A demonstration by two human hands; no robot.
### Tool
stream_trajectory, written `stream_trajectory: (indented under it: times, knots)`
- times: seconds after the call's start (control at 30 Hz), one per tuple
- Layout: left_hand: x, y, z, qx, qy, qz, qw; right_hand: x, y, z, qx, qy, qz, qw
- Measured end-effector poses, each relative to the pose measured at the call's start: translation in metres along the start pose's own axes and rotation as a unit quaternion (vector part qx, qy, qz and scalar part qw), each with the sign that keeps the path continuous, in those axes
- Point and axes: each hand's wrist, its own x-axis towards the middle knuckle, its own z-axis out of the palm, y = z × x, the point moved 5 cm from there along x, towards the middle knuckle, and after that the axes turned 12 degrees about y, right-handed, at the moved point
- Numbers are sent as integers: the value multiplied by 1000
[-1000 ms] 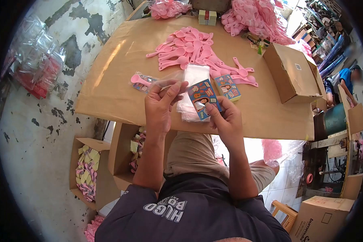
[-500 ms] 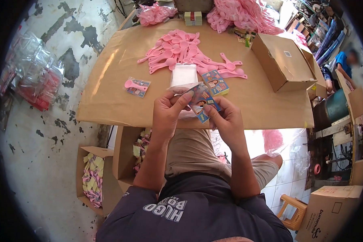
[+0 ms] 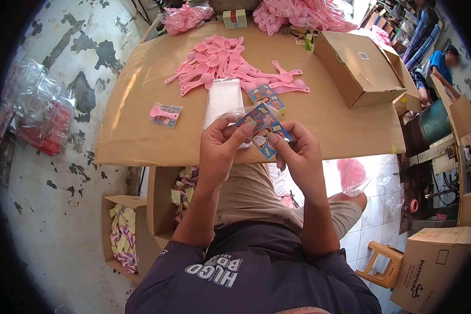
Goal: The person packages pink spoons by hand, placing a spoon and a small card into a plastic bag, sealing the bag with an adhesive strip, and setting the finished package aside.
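In front of my chest, a blue printed card [image 3: 267, 124] is held at a slant between both hands. My left hand [image 3: 224, 138] pinches its left side, thumb on top, together with a clear plastic bag that overlaps the card there. My right hand [image 3: 300, 149] grips the card's lower right edge between thumb and fingers. Just beyond the hands lie a stack of clear plastic bags [image 3: 225, 97] and a stack of the same blue cards [image 3: 267, 97]. Further left, a pink spoon [image 3: 165, 112] rests on another card.
A heap of pink spoons [image 3: 214, 63] covers the table's [image 3: 125, 125] middle. Bagged pink spoons [image 3: 298, 15] lie at the back, with an open cardboard box [image 3: 358, 68] at the right. Below left stand boxes of packed pieces [image 3: 121, 235]. A person [image 3: 440, 68] sits at far right.
The card has turned a little flatter between my hands, and more of its printed face shows. The camera view has shifted slightly.
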Motion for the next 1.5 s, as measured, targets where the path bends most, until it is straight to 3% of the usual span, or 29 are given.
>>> stream_trajectory:
  times: [0.3,0.57,0.87,1.1,1.17,1.23,1.5]
  knots:
    - [0,-3,-3,-61,-29,-11,998,2,4,7,7,-2,23,1000]
    - [-4,-5,-3,-83,-24,-9,996,3,0,17,82,51,-25,995]
    - [-21,-15,16,-107,-84,-42,990,2,10,19,128,89,-57,986]
    - [-29,-15,25,-38,-114,-32,992,0,13,13,126,78,-59,987]
    - [-29,-13,30,-31,-121,-18,992,-1,14,12,174,60,-15,983]
    - [-28,1,37,-107,-119,43,986,-4,15,7,172,57,-13,983]
    - [-16,16,48,-322,-133,6,937,-22,22,6,143,67,18,987]
